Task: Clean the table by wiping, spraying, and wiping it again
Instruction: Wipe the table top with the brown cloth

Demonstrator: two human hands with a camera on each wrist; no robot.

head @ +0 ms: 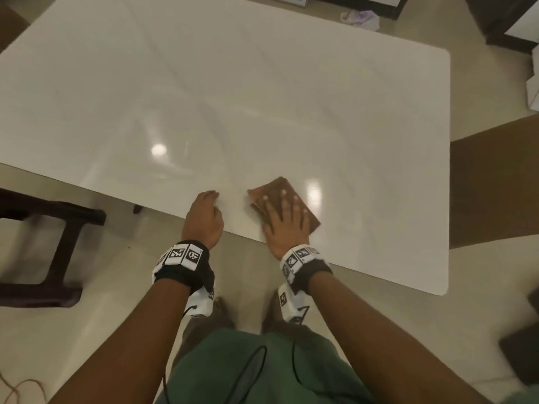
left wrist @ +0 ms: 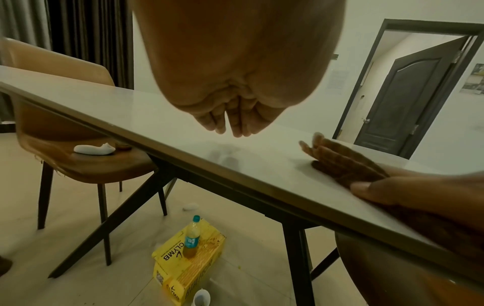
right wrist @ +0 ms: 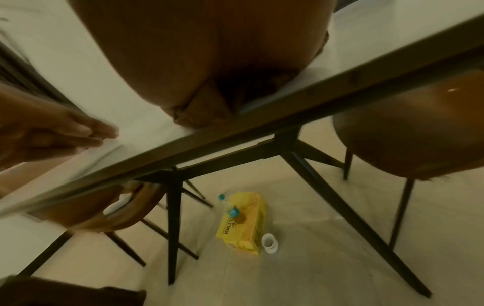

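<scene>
Right hand [head: 287,221] flat, fingers spread on brown cloth [head: 303,208] near table [head: 262,97] edge, left hand [head: 204,218] loosely curled, holding nothing — bare tabletop stretching beyond

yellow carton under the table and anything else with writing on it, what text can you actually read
"CLYMB": on the yellow carton, printed large on its side, seen rotated.
Bottle standing on the carton: the blue label's print is too small to read.
Wrist bands: black and white square marker patterns only, no words.
Papers on the wall by the door: too blurred to read.
</scene>
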